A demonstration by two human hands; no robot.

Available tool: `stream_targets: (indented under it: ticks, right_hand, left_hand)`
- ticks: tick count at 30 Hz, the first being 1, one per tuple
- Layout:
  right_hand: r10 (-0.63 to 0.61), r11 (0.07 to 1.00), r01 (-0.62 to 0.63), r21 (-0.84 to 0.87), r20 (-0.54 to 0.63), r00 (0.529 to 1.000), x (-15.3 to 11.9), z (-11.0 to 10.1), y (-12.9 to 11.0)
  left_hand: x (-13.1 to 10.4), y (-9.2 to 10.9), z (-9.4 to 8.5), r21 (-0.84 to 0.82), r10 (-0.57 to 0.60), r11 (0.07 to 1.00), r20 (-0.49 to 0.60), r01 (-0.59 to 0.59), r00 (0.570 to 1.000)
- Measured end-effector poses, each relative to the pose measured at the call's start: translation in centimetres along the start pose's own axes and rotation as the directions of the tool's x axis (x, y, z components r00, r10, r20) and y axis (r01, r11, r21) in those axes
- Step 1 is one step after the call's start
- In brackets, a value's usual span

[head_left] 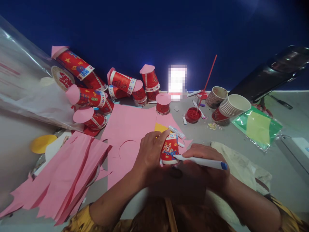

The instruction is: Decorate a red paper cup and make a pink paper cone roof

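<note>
A red paper cup (170, 149) with a printed figure and blue marks is gripped by my left hand (152, 149), whose fingers wrap its left side and rim. My right hand (209, 161) is closed round a white marker (200, 160) with a blue end cap. The marker's tip touches the cup's front near its lower right. Beneath and left of my left hand lies a pink sheet (127, 129) with a curved cut in it. Behind the held cup, a clear-capped marker (176, 131) rests by a yellow piece of paper (159, 127).
Several red cups with pink paper tops (90, 96) stand or lean at the back left. Pink scraps (60, 174) lie at the left. Behind my right hand are a red paint dish (193, 115) with a stick, stacked cups (229, 108) and a green packet (258, 125).
</note>
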State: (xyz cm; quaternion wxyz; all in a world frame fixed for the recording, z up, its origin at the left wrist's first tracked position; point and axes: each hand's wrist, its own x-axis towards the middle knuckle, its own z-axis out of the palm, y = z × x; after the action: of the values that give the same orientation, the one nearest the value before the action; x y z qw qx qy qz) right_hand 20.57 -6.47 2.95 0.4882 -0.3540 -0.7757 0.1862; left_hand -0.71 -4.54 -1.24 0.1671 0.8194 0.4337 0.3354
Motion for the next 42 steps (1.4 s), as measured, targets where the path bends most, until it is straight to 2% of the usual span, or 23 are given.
stream_targets:
  ticks: [3, 15, 20, 24, 30, 34, 42]
  right_hand:
    - [-0.007, 1.0, 0.007, -0.016, -0.022, 1.0, 0.03, -0.04, 0.02]
    - [-0.006, 1.0, 0.006, 0.012, 0.032, 0.999, 0.06, 0.04, -0.08]
    - [-0.006, 1.0, 0.005, 0.016, 0.019, 1.0, 0.13, 0.01, -0.14]
    - [-0.005, 1.0, 0.004, 0.027, 0.041, 0.999, 0.22, -0.04, -0.17]
    - [0.0, 1.0, -0.002, -0.028, -0.072, 0.997, 0.09, -0.42, -0.02]
    - [0.005, 0.999, -0.009, -0.036, -0.102, 0.995, -0.07, -0.43, 0.22]
    - [-0.018, 0.998, 0.015, -0.066, -0.048, 0.999, 0.15, -0.28, -0.01]
  left_hand:
    - [-0.07, 0.04, -0.02, -0.001, 0.001, 1.0, 0.006, -0.001, 1.0]
    - [-0.01, -0.01, -0.12, 0.013, -0.009, 1.0, 0.029, 0.009, 1.0]
    - [-0.17, -0.1, 0.01, 0.003, -0.028, 1.0, 0.017, 0.028, 0.999]
    - [-0.11, -0.35, 0.1, -0.002, 0.004, 1.0, 0.005, -0.004, 1.0]
    - [0.41, 0.2, -0.46, -0.042, -0.029, 0.999, 0.041, 0.031, 0.999]
    - [0.28, 0.4, -0.46, -0.062, -0.022, 0.998, 0.014, 0.023, 1.0]
    - [-0.05, 0.01, -0.07, -0.046, 0.0, 0.999, 0.02, 0.001, 1.0]
